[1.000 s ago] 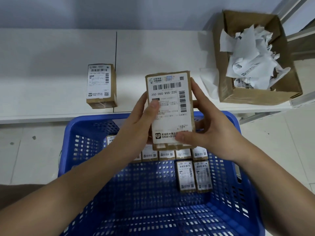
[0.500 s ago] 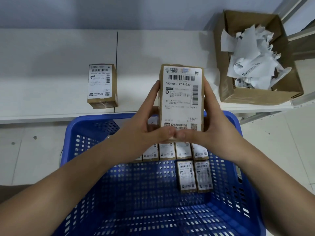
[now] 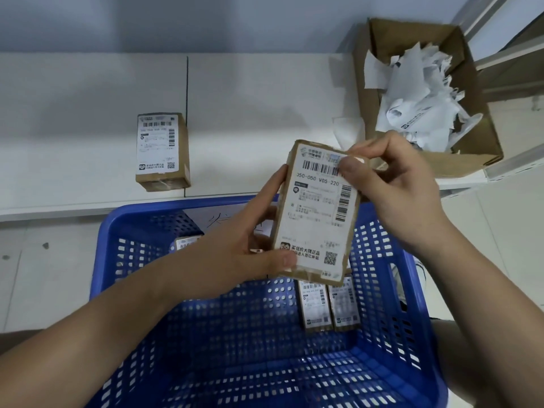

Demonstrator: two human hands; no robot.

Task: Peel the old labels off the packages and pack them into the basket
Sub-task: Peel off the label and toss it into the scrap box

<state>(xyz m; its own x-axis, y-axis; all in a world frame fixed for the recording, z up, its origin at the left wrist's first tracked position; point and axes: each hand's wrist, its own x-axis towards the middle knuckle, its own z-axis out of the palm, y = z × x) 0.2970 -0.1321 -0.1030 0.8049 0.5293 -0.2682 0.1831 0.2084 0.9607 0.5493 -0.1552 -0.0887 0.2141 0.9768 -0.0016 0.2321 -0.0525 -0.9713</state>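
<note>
Right hand [image 3: 394, 187]: grip closed in a pinch, thumb and forefinger on the top right corner of the label [image 3: 319, 207]; whether the corner has lifted cannot be told

Left hand [image 3: 244, 245]: grip wrapped round the lower left of the held package [image 3: 318, 213], thumb across the bottom edge of its face, fingers behind

Held package: brown carton, tilted, label side up, above the far rim of the basket [image 3: 123, 231], between the two hands

Handling note (judgement): work a nail under the corner first, then draw the label back low and slow along its length towards the left thumb; shift that thumb off the paper before the peel reaches it, or the sheet may tear

Basket: blue, perforated, holding labelled packages [image 3: 328, 304] along its far side

Second package [image 3: 162, 151]: on the table [image 3: 88, 113], label untouched, well apart

Cardboard box [image 3: 426, 92]: on the table at right, filled with peeled label scraps; likely destination for this sheet
</note>
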